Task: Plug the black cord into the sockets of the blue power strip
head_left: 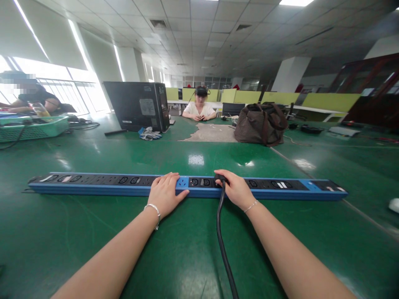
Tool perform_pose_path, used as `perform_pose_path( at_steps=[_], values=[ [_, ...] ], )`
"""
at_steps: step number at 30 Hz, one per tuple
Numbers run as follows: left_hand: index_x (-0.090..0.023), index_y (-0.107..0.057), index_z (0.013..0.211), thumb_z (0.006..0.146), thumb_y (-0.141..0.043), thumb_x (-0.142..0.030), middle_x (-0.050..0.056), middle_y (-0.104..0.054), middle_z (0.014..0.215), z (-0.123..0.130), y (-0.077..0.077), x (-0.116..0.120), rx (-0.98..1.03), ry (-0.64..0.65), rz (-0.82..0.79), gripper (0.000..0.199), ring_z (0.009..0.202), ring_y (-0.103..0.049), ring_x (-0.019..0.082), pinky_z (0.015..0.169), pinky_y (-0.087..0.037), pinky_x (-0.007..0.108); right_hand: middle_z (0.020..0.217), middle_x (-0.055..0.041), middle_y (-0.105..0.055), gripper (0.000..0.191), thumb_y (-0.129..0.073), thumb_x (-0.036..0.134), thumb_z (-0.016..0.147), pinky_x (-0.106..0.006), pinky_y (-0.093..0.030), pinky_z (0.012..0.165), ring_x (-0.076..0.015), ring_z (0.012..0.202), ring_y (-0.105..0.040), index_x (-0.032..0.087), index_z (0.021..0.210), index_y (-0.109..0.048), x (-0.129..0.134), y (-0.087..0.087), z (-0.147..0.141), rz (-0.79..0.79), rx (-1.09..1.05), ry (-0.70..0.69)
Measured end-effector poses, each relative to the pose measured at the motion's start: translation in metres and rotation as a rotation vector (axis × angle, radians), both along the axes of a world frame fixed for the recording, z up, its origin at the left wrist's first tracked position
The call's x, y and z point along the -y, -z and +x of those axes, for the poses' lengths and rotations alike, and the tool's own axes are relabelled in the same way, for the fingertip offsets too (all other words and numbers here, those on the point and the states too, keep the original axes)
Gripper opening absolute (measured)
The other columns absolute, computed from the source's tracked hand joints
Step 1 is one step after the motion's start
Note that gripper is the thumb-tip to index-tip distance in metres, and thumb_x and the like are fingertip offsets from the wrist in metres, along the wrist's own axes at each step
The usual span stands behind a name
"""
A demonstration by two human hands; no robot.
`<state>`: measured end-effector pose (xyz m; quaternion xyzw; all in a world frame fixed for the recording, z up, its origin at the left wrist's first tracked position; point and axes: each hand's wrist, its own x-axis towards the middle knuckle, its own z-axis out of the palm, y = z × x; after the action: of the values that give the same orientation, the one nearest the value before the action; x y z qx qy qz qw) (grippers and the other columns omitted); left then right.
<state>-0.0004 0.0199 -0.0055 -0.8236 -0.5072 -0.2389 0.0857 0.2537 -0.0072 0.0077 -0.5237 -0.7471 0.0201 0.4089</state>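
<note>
A long blue-and-black power strip (202, 193) lies crosswise on the green worktop (171, 253), its ends at 9 and 3 o'clock. Just on the 9 o'clock side of its middle, the left hand (165, 191) lies over it, fingers extended across the sockets to the far edge, thumb along the near side; whether they squeeze it, I cannot tell. A blue socket (183, 182) shows just beside those fingers.

Toward 3 o'clock, the right hand (238, 189) grips a black plug (220, 178) at the strip's top, thumb and fingers closed on it. How far the plug sits in a socket is hidden. Its thick black cord (219, 228) runs down toward 6 o'clock. Each wrist wears a bracelet.

Farther off, a black computer case (134, 104) stands at 11 o'clock with gloves (149, 133) just before it. A brown bag (255, 124) stands at 2 o'clock, a green basket (46, 129) between 9 and 10. A person in a white top (199, 110) sits at 12.
</note>
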Motion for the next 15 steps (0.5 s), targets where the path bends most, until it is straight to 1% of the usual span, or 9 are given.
perform_pose_path(
  at_steps=[5,11,15],
  values=[
    [-0.02,-0.051,0.118,0.079,-0.049,-0.053,0.01,-0.057,0.126,-0.0005,0.0,0.0001,-0.003,-0.001,0.007,0.051,0.119,-0.049,0.025,0.1,-0.033,0.044,0.097,-0.0058,-0.068,0.023,-0.055,0.029,0.083,-0.031,-0.05,0.08,-0.0172,0.089,-0.064,0.021,0.105,-0.061,0.0038,-0.0021,0.0028,-0.028,0.014,0.026],
    [-0.018,-0.051,0.118,0.08,-0.049,-0.052,0.01,-0.058,0.126,-0.0006,-0.0012,0.0012,-0.016,-0.002,0.021,0.051,0.118,-0.05,0.025,0.1,-0.033,0.043,0.091,-0.0058,-0.067,0.021,-0.054,0.03,0.084,-0.029,-0.05,0.075,-0.0166,0.081,-0.063,0.019,0.102,-0.059,0.0053,-0.0041,0.0062,-0.045,0.038,0.003],
    [-0.018,-0.052,0.117,0.079,-0.05,-0.052,0.01,-0.058,0.125,0.0001,-0.002,0.0009,-0.003,0.004,0.006,0.051,0.119,-0.049,0.026,0.1,-0.033,0.044,0.094,-0.0063,-0.067,0.02,-0.051,0.027,0.086,-0.031,-0.05,0.077,-0.0171,0.084,-0.063,0.02,0.103,-0.058,0.002,-0.0003,0.0069,-0.018,0.056,-0.004]
  ],
)
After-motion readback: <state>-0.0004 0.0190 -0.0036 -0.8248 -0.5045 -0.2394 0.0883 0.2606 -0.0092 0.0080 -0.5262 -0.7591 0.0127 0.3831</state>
